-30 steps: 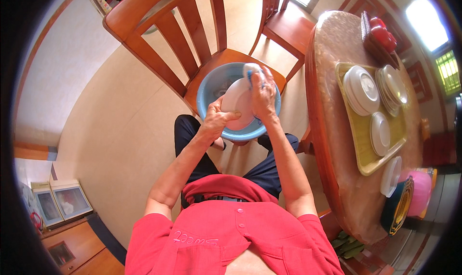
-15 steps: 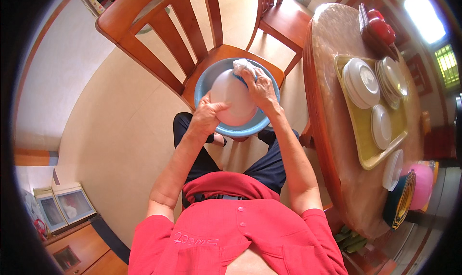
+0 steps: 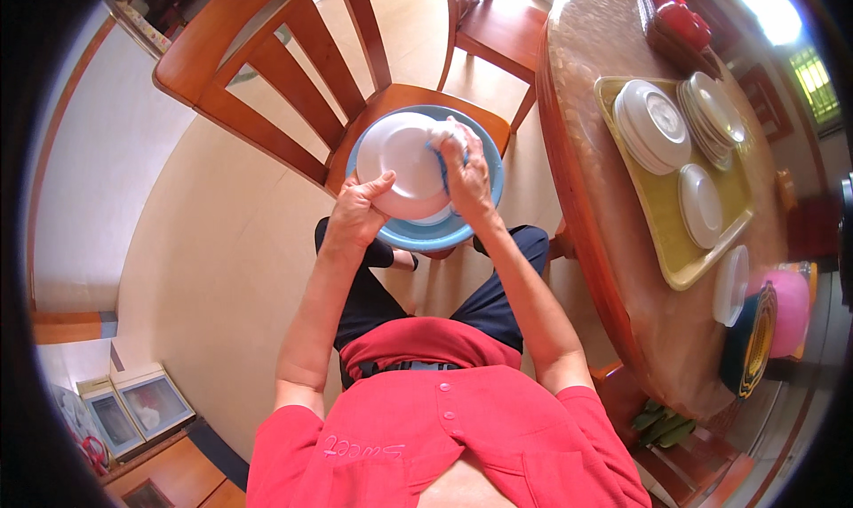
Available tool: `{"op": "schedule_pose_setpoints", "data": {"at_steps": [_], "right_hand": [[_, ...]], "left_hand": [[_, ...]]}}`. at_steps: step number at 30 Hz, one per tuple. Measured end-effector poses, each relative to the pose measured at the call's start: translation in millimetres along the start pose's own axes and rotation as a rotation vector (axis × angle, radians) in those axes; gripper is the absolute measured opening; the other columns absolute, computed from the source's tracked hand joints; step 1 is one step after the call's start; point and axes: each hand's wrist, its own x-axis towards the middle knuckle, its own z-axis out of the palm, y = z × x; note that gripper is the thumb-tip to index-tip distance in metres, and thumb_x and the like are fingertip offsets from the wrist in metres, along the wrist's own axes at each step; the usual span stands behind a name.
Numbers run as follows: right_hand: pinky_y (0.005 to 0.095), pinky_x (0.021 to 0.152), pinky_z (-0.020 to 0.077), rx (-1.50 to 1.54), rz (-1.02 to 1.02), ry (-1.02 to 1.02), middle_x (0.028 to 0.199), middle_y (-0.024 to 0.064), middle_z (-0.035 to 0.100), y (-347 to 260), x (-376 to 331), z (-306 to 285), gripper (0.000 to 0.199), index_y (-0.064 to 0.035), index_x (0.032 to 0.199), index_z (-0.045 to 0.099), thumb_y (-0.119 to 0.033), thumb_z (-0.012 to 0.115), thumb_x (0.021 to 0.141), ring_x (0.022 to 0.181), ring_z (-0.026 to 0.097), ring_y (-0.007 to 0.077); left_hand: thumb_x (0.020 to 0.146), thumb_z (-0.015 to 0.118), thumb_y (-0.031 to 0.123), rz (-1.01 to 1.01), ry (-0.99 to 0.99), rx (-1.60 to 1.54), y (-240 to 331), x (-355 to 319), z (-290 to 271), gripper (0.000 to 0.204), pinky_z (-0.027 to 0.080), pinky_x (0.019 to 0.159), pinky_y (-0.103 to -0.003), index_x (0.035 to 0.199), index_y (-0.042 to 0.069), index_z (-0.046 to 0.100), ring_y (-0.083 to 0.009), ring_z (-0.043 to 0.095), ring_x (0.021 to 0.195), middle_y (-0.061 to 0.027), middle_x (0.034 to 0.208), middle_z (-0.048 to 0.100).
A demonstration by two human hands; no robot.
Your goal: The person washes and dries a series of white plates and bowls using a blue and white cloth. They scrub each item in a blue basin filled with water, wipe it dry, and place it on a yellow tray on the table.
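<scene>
My left hand (image 3: 357, 208) grips the lower left rim of a white plate (image 3: 402, 166), thumb on its upper face. Bunched in my right hand (image 3: 467, 177) is a white and blue cloth (image 3: 447, 137), pressed to the plate's right side. Beneath the plate is a round light-blue basin (image 3: 491, 184), standing on the seat of a wooden chair (image 3: 418, 96) in front of me. Part of another white dish (image 3: 433, 218) shows in the basin under the plate; the rest of the basin's contents is hidden.
On the right, a table (image 3: 613, 268) carries a yellow tray (image 3: 680, 275) with stacks of white plates (image 3: 651, 126) and bowl-like dishes (image 3: 700, 206). A clear plastic container (image 3: 731, 286), a pink item (image 3: 787, 312) and a dark basket with red things (image 3: 680, 24) sit around it. A second chair (image 3: 502, 24) stands behind.
The plate has tilted and shifted left, so its inner face now shows. My right hand with the cloth has moved down along its right side. The whole view has shifted slightly.
</scene>
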Motion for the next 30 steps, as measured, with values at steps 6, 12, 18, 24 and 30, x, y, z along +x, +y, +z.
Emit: {"op": "schedule_pose_setpoints", "data": {"at_steps": [6, 12, 18, 24, 30], "right_hand": [[0.0342, 0.083, 0.0451, 0.688, 0.73, 0.105, 0.119, 0.0101, 0.05, -6, 11, -15, 0.054, -0.004, 0.126, 0.043, -0.045, 0.043, 0.091, 0.104, 0.051, 0.0194], [0.0359, 0.09, 0.0434, 0.99, 0.717, 0.222, 0.121, 0.0081, 0.049, 17, -3, 1, 0.052, -0.0052, 0.13, 0.038, -0.042, 0.037, 0.093, 0.108, 0.049, 0.0205], [0.0395, 0.096, 0.0325, 0.059, 0.334, -0.046, 0.125, 0.0146, 0.044, 16, -19, -8, 0.053, -0.0028, 0.119, 0.051, -0.046, 0.043, 0.089, 0.114, 0.042, 0.0287], [0.0438, 0.105, 0.0196, -0.349, -0.228, -0.346, 0.138, 0.0163, 0.029, -34, -32, 5, 0.043, -0.0132, 0.119, 0.055, -0.04, 0.046, 0.087, 0.127, 0.028, 0.035], [0.0477, 0.1, 0.0233, -0.393, -0.33, -0.171, 0.124, 0.018, 0.046, -27, 12, 11, 0.03, -0.0149, 0.104, 0.064, -0.033, 0.053, 0.083, 0.121, 0.035, 0.0358]], "left_hand": [[0.077, 0.064, 0.001, -0.096, -0.179, 0.158, 17, 6, 18, 0.042, 0.047, 0.086, -0.037, 0.115, -0.001, 0.047, -0.022, 0.056, 0.098, -0.0128, 0.109, 0.056], [0.077, 0.06, -0.002, 0.243, -0.154, 0.415, -50, -18, 26, 0.04, 0.048, 0.084, -0.032, 0.115, -0.002, 0.047, -0.019, 0.057, 0.095, -0.0106, 0.104, 0.058], [0.071, 0.06, -0.006, 0.061, -0.101, 0.343, -50, -8, 16, 0.044, 0.052, 0.078, -0.032, 0.113, -0.004, 0.047, -0.022, 0.061, 0.088, -0.0129, 0.101, 0.059], [0.067, 0.064, -0.004, 0.035, -0.148, 0.416, -40, -1, -9, 0.056, 0.05, 0.079, -0.031, 0.119, -0.003, 0.044, -0.0189, 0.058, 0.093, -0.0094, 0.105, 0.056], [0.062, 0.062, -0.003, -0.083, -0.253, 0.587, -34, -9, -4, 0.057, 0.049, 0.081, -0.032, 0.117, -0.002, 0.046, -0.02, 0.057, 0.095, -0.0098, 0.105, 0.056]]}}
